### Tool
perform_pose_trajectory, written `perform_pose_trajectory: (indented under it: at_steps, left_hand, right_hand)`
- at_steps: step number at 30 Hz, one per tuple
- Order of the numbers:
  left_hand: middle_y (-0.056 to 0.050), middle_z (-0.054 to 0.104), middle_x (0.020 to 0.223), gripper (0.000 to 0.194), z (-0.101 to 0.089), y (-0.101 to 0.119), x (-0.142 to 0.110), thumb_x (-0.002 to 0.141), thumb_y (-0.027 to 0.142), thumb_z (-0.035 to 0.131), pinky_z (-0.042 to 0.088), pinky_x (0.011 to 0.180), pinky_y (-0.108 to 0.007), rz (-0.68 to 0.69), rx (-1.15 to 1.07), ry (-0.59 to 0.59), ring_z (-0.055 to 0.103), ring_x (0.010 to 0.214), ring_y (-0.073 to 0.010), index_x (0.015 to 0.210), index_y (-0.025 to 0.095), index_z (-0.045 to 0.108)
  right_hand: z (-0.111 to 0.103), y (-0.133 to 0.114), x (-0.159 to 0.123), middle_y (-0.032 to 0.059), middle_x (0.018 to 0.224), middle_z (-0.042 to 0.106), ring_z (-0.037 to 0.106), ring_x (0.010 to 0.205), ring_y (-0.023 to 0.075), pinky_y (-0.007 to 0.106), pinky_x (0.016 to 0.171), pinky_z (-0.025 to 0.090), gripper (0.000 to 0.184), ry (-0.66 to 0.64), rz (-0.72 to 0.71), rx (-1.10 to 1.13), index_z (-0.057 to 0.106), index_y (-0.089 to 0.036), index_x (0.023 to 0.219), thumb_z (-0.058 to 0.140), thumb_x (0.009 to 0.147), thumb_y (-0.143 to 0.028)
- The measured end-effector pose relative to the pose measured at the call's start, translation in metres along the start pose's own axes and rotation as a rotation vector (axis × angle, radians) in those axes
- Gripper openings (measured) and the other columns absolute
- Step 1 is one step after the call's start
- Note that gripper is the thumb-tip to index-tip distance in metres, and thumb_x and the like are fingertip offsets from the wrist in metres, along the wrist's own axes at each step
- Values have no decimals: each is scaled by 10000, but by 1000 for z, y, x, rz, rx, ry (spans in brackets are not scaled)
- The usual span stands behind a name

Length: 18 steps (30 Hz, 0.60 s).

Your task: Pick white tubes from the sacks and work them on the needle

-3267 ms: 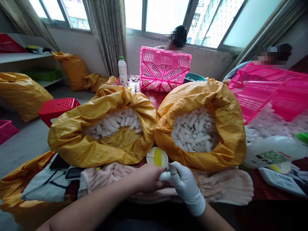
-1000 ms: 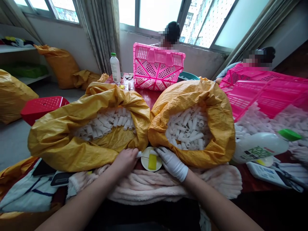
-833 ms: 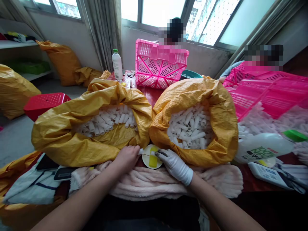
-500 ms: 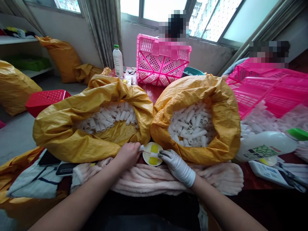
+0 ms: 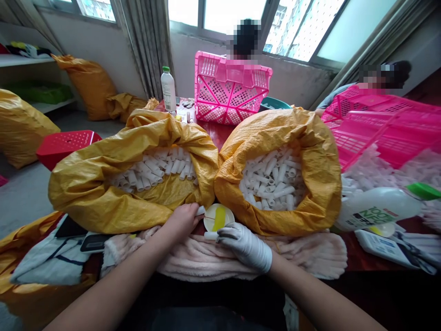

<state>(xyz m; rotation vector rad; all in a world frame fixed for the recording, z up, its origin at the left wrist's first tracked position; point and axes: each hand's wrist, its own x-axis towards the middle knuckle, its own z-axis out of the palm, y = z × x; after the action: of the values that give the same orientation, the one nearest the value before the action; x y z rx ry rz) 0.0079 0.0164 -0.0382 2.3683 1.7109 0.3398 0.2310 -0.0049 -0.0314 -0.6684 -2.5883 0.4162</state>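
Note:
Bare, my left hand (image 5: 182, 219) is closed around a short white plastic tube (image 5: 200, 211), whose end sticks out past the fingers. A thin stick-like line reaches from that hand towards a round pale dish (image 5: 208, 222) with a yellow strip (image 5: 219, 218) across it. My right hand (image 5: 246, 246), in a white glove with dirty fingertips, grips another white tube (image 5: 211, 236) just in front of the dish. Behind the hands stand two yellow woven sacks, the left sack (image 5: 103, 202) and the right sack (image 5: 320, 184), both holding many white tubes (image 5: 268, 184).
A pink towel (image 5: 206, 262) lies along the table's front edge. Pink crates (image 5: 232, 87) stand at the back and right, with people behind them. A large bottle (image 5: 379, 207) lies at right; an upright bottle (image 5: 168, 89) stands behind the left sack.
My right hand has moved from the dish down towards me, with a white tube now away from the yellow strip. My left hand stays nearly in place, still on its tube.

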Motion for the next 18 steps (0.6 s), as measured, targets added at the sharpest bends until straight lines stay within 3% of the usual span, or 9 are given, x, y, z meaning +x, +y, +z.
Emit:
perform_pose_trajectory:
  at_steps: [4,7,9,12,15,18]
  left_hand:
    - [-49,563,820,211,-12,2,-5,833,361,427,381,744,-310,65,6,105,510,810,-185,824,172,521]
    - [-22,571,783,189,-21,6,-10,830,349,438,384,704,-272,137,-102,77,516,757,-153,806,178,514]
    - [-11,580,773,204,-22,10,-13,830,371,436,391,648,-238,161,-182,20,528,719,-134,794,182,504]
    - [-18,598,744,256,-19,20,-17,825,418,426,401,606,-234,163,-158,-38,553,679,-141,794,178,508]
    - [-55,615,709,290,-17,33,-19,819,425,421,417,618,-282,134,-14,-36,577,665,-184,783,159,530]
    - [-77,619,695,318,-21,44,-21,796,450,436,420,581,-298,126,-23,-133,582,635,-207,790,156,554]
  right_hand:
    - [10,-2,16,68,1074,550,532,1017,164,343,862,473,228,512,252,388,502,-239,1060,439,851,-174]
    - [4,-3,29,59,1075,545,542,1005,161,342,880,470,197,675,366,539,512,-234,1024,458,843,-177]
    - [-8,-5,34,55,1064,555,535,1008,161,342,891,458,188,588,287,482,539,-233,999,462,839,-170]
    - [-25,-8,38,63,1077,571,524,1015,174,345,884,445,214,334,141,301,549,-230,1035,462,840,-210]
    - [-23,-10,39,56,833,628,585,758,157,283,680,488,245,242,354,208,585,-180,889,390,870,-329]
    - [-8,-13,34,-5,541,526,485,482,106,221,463,393,390,228,557,161,523,-177,638,314,884,-395]
